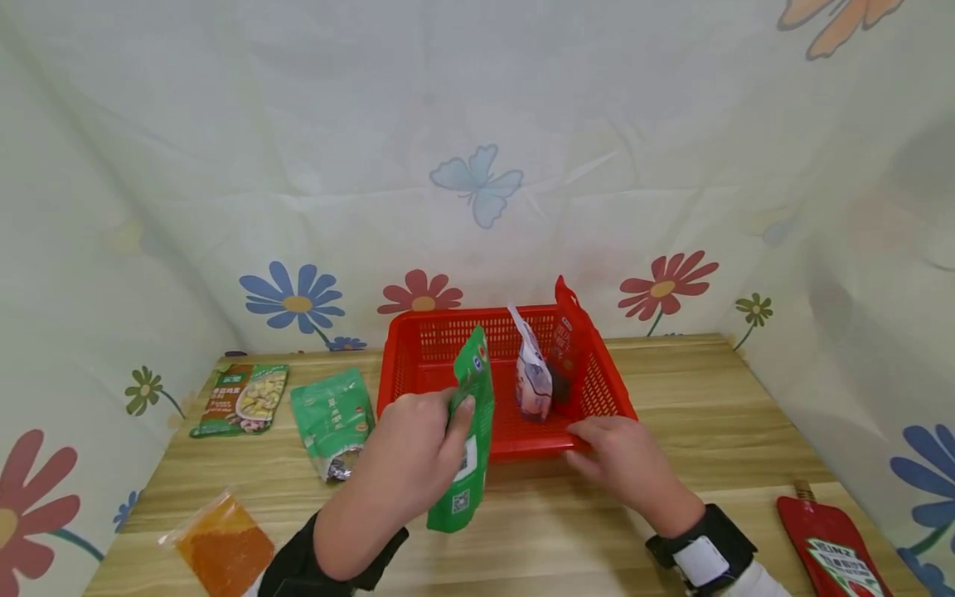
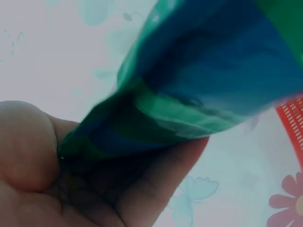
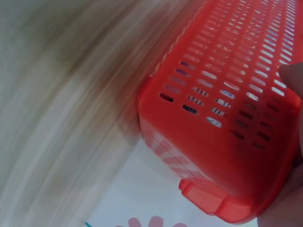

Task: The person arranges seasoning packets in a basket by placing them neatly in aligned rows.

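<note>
My left hand (image 1: pixel 418 448) pinches a green pouch (image 1: pixel 477 414) between thumb and fingers, upright in front of the red plastic basket (image 1: pixel 515 448). In the left wrist view the pouch (image 2: pixel 213 61) fills much of the picture, and its printing is blurred. Over at the basket's front right, my right hand (image 1: pixel 622 464) grips the rim, fingers over the edge and thumb outside. The right wrist view shows the basket's slotted wall (image 3: pixel 199 137) close up. Inside the basket stand a white and pink bag (image 1: pixel 533 381) and a taller red bag (image 1: pixel 573 344).
Left of the basket lie another green pouch (image 1: pixel 332 419) and a green and brown food packet (image 1: pixel 242 402). A clear packet of orange contents (image 1: pixel 224 547) is at the front left. At the front right lies a red Heinz pouch (image 1: pixel 831 543) with a spout.
</note>
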The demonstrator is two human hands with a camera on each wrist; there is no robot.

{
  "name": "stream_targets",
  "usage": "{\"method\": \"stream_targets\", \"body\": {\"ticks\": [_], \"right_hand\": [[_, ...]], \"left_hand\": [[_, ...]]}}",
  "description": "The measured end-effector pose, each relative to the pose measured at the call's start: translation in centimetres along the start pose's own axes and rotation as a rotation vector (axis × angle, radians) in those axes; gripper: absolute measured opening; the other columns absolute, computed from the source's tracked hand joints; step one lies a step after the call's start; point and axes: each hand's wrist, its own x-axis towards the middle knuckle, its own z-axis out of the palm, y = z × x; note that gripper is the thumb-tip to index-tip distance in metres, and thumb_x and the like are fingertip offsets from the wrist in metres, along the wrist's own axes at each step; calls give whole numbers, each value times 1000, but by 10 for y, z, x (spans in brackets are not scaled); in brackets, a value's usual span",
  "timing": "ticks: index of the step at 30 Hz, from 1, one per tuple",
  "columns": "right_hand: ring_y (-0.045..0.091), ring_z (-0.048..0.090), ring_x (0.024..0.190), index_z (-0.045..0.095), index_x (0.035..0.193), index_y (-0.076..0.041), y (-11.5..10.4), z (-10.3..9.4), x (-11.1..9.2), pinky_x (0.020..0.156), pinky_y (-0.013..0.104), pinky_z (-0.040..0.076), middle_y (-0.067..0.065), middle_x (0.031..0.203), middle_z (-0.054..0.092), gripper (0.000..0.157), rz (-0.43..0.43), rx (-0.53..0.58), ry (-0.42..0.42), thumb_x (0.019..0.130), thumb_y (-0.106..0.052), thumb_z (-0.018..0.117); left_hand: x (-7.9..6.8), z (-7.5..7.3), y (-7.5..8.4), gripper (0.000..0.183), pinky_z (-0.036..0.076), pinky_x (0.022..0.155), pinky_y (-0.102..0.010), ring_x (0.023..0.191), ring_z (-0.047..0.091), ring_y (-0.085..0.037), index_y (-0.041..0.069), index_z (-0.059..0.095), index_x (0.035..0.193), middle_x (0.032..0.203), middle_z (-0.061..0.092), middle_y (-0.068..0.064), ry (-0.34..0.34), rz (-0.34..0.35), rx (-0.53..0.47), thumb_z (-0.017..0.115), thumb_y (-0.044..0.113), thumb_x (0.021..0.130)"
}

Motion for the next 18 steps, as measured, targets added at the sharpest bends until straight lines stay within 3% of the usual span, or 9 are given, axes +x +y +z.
{"method": "stream_targets", "body": {"ticks": [6,18], "right_hand": [[17,76,83,80,103,-13,2,0,1,80,40,63,2,93,80,36,-14,-7,-21,73,-28,93],[17,77,85,80,102,-15,4,2,3,81,40,63,1,94,80,36,-27,5,-14,72,-28,94]], "left_hand": [[18,-4,3,20,60,59,-27,58,65,-10,7,67,92,67,66,0,30,-12,82,67,26,99],[86,-8,-6,27,60,61,-26,55,64,-12,8,63,88,65,64,-2,-127,-170,175,63,31,102]]}}
